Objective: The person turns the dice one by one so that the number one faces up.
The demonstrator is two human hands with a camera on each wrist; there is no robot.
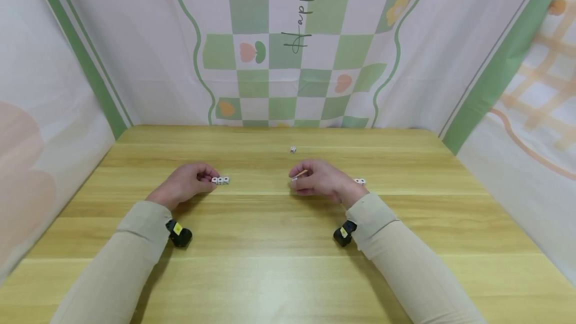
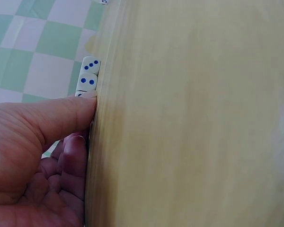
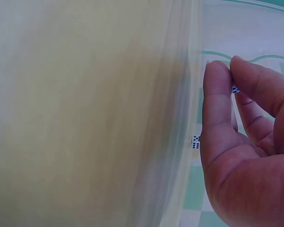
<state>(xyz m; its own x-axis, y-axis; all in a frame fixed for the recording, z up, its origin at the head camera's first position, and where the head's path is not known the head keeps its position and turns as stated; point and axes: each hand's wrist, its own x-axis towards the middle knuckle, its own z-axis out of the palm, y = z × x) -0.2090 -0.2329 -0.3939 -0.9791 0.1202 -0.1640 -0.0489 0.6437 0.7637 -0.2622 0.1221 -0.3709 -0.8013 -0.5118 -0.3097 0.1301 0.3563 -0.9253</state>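
In the head view my left hand [image 1: 188,182] is at the left end of a short row of white dice [image 1: 220,180] on the table. Its thumb and forefinger pinch the end die; in the left wrist view the thumb [image 2: 61,116] covers most of that die, and two dice [image 2: 89,73] with blue pips line up beyond it. To the right, my right hand [image 1: 317,180] holds a single die [image 3: 235,89] between thumb and fingertips, largely hidden by them. A lone die [image 1: 293,149] lies farther back, beyond the right hand.
More white dice [image 1: 360,181] show beside the right wrist, partly hidden behind it. The wooden table [image 1: 270,244] ends at a patterned cloth [image 1: 288,79] at the back, with cloth hanging at both sides. Each wrist wears a small black camera [image 1: 180,235].
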